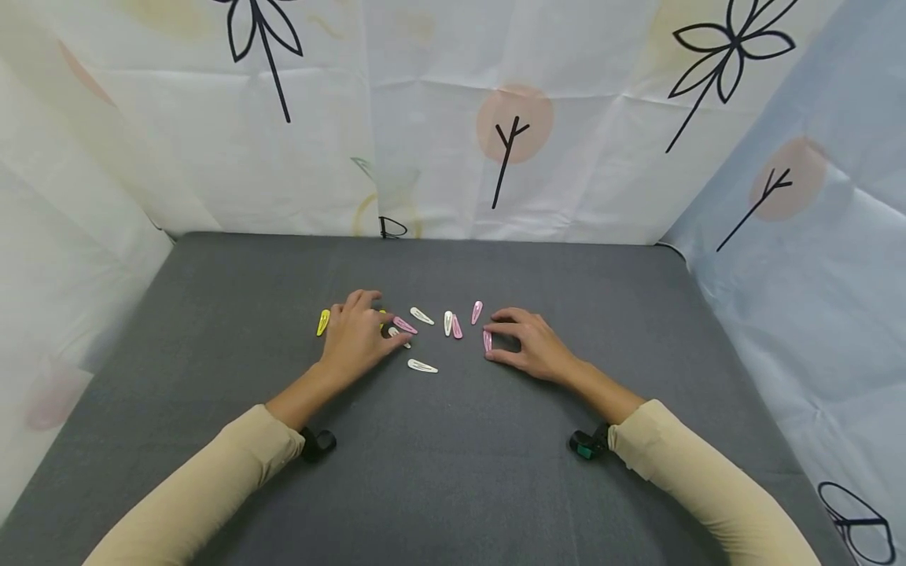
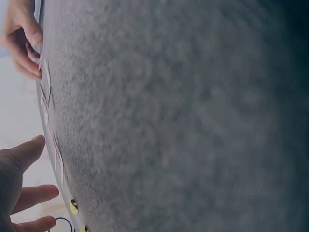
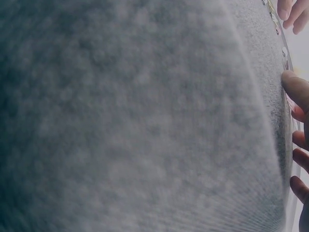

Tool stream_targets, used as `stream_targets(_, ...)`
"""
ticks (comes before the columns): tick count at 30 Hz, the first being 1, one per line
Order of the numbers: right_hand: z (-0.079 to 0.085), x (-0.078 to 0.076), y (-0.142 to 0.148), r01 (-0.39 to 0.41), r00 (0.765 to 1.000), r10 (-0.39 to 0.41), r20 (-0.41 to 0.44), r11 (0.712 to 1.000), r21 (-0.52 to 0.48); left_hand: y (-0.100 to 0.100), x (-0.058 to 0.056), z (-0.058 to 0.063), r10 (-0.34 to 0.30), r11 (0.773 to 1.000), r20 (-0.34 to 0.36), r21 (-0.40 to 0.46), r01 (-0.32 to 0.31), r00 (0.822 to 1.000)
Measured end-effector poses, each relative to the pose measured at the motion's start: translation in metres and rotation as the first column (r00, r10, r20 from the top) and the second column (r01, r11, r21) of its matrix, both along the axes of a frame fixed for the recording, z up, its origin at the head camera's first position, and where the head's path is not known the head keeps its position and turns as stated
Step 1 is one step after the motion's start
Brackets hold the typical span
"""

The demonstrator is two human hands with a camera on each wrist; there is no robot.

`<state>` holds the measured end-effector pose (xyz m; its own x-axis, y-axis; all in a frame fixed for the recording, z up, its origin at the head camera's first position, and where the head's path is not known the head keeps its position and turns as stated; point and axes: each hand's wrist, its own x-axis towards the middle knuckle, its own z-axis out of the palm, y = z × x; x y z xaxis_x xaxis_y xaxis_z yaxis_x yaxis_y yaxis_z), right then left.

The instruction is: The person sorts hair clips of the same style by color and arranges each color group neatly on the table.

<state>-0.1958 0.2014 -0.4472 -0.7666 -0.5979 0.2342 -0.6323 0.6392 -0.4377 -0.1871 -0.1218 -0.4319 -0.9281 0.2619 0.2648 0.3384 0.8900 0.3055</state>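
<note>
A: Right hand?
B: Right hand narrow, curled at a pink clip: forefinger at far end, thumb at near end.
A: Left?
B: Left hand wide, fingers apart. Partly covers a tucked white clip and a tucked yellow clip. Can't tell if the thumb touches the white one.
A: Room around them?
B: Outer yellow clip just left of the left hand. Slanted pink clip by its fingertips. Between hands: slanted white clip, then middle white clip right beside middle pink clip. Far pink clip sits just beyond the right fingertips; near white clip lies on the person's side.
A: Edges?
B: Bench runs well past the cluster both sides. Far edge straight, meets the cloth.
A: Materials?
B: Clips thin, teardrop outline, slotted. Bench matte grey, speckled grain close up. Cloth white, creased, black leaf line prints, peach discs. Sleeves beige.
</note>
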Motion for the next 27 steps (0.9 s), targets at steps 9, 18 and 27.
stream_targets(9, -0.001, -0.001, 0.001, 0.004, 1.000, -0.004, 0.012, 1.000, -0.002, 0.005, -0.001, -0.004, 0.012, 0.999, 0.007, -0.041, -0.012, 1.000)
stream_targets(18, -0.001, -0.002, 0.002, 0.007, 1.000, -0.007, 0.014, 1.000, -0.002, 0.007, -0.005, -0.007, 0.009, 0.999, 0.014, -0.033, -0.009, 1.000)
stream_targets(27, -0.002, -0.002, 0.002, 0.009, 1.000, -0.009, 0.015, 1.000, 0.002, 0.010, -0.010, -0.006, -0.005, 0.999, 0.043, -0.042, 0.007, 0.999)
